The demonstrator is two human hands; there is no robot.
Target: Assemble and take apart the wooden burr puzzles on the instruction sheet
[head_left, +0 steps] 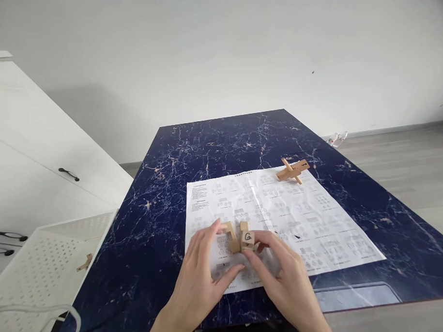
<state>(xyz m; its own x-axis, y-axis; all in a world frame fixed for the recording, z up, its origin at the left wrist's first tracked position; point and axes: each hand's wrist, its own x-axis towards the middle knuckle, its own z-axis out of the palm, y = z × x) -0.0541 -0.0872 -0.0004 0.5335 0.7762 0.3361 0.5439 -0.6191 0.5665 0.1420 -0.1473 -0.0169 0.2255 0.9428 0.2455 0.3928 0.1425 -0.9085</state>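
A small wood block (247, 236) with a mark like a G is held near the lower middle of the frame. It is gripped by the right hand (283, 258), between thumb and fingers. Just to its left, a bent wood bit (230, 237) is seen, which looks to be touching it. That bit is touched by the fingertips of the left hand (201, 266); the thumb is held apart, so this hand is open. Whether the two bits are locked cannot be told.

It seems that the bits are being lined up to be fitted. For the next move, the block should be kept still, and the bent bit should be turned and slid gently.

Under the hands, a big white sheet (285, 243) with small drawings is spread. On its upper right corner, a wood cross (293, 171) is set. The sheet is laid on a dark blue table (206, 144). At the left, a white cupboard (42, 138) and a white rack (25, 262) with holes are seen.
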